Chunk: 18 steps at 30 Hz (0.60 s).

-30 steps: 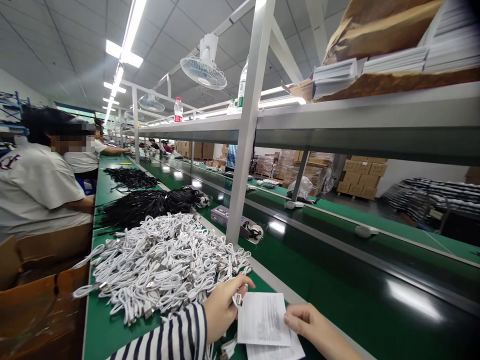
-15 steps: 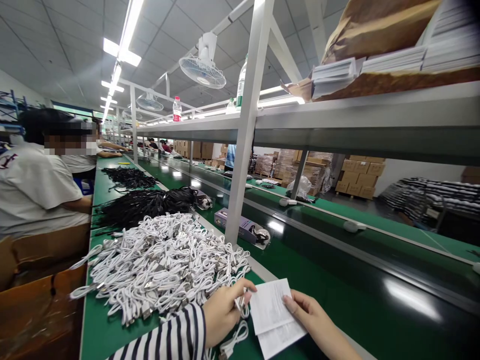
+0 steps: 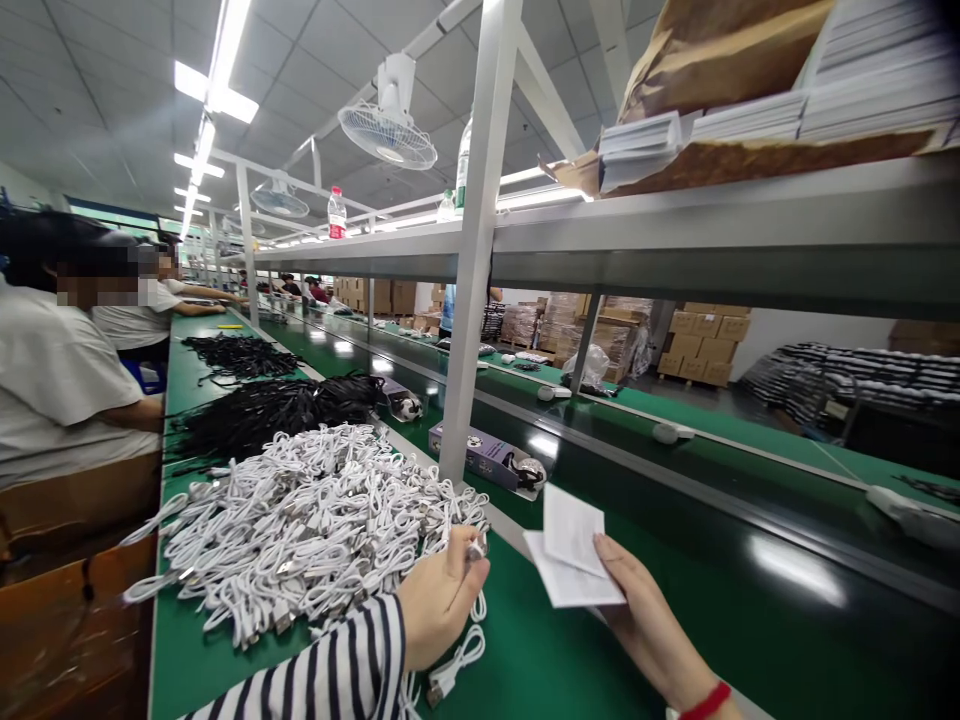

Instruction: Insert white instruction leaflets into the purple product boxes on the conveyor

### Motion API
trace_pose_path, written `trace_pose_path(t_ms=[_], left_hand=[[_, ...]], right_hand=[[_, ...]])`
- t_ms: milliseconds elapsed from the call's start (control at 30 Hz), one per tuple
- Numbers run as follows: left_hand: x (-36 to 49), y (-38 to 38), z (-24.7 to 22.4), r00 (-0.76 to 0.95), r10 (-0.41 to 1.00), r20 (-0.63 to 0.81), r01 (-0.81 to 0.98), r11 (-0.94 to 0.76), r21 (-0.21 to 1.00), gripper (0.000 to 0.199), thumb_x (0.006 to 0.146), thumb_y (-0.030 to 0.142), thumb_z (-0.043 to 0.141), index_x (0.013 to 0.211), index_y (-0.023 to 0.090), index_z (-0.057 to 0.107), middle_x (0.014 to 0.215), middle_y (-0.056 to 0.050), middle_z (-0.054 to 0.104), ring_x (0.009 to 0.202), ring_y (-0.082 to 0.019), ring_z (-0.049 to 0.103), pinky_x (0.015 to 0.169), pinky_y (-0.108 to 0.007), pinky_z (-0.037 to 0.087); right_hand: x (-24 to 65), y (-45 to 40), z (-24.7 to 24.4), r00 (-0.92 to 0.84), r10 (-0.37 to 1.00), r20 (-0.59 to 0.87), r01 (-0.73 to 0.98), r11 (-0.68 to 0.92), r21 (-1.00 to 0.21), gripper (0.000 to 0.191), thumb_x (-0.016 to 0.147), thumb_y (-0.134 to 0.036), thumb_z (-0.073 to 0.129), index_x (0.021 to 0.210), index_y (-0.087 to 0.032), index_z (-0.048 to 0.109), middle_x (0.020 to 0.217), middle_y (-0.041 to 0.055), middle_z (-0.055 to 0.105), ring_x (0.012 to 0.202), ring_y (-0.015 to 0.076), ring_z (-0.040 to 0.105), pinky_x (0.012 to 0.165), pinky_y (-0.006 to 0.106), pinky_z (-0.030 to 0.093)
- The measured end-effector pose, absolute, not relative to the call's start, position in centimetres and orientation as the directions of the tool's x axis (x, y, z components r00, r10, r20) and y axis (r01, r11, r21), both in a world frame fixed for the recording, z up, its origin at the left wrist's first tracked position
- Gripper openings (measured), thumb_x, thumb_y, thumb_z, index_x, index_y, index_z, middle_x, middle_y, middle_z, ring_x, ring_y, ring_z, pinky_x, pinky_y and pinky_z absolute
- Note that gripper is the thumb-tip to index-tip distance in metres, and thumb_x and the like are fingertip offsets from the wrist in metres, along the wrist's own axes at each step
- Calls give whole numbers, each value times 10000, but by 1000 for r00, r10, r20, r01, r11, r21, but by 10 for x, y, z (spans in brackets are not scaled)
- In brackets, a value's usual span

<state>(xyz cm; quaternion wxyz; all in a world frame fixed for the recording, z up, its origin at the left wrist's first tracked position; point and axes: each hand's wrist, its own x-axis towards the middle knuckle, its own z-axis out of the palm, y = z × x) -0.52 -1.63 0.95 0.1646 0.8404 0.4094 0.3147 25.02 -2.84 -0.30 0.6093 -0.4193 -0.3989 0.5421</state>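
A heap of white USB cables (image 3: 300, 530), tangled in loose loops with metal connectors showing throughout, lies on the green surface (image 3: 525, 650) and reaches the person's left hand (image 3: 441, 600). That hand's fingers curl around a single metal connector (image 3: 475, 549), held up at the near edge of the heap, and a looped length of white cable (image 3: 454, 665) lies on the surface just below it. The right hand (image 3: 645, 620) holds up two white printed paper leaflets (image 3: 574, 550), one set askew on the other, pinched at their lower edge and apart from the heap.
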Motion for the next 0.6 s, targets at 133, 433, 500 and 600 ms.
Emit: trace_pose_path(t_ms=[133, 433, 500, 600], left_hand=[[11, 9, 33, 552, 728, 406, 605, -685, 405, 305, 1001, 387, 162, 1054, 201, 399, 747, 0, 514, 629, -179, 513, 603, -292, 346], [75, 111, 59, 481, 662, 575, 671, -700, 244, 276, 956, 343, 439, 1146, 215, 593, 1033, -72, 522, 994, -236, 498, 855, -340, 428], [93, 124, 55, 466, 683, 563, 698, -675, 242, 279, 958, 321, 441, 1154, 214, 610, 1017, -69, 550, 966, -234, 506, 829, -341, 428], [118, 133, 46, 452, 687, 568, 716, -660, 228, 280, 962, 312, 434, 1145, 237, 632, 1028, -61, 587, 955, -237, 510, 808, -353, 414]], right_hand=[[266, -22, -4, 192, 977, 92, -569, 187, -800, 222, 699, -348, 771, 829, -216, 649, 720, -22, 570, 582, 117, 451, 522, 256, 423], [277, -14, -5, 301, 948, 99, -634, 277, -723, 225, 737, -329, 779, 857, -174, 668, 664, -42, 514, 536, 71, 387, 455, 199, 393], [277, -14, -5, 308, 947, 97, -627, 278, -728, 231, 741, -335, 779, 861, -167, 674, 671, -37, 522, 538, 70, 392, 452, 196, 396], [277, -11, -7, 316, 942, 112, -615, 294, -732, 243, 732, -340, 788, 848, -157, 678, 657, -39, 517, 525, 62, 380, 442, 189, 389]])
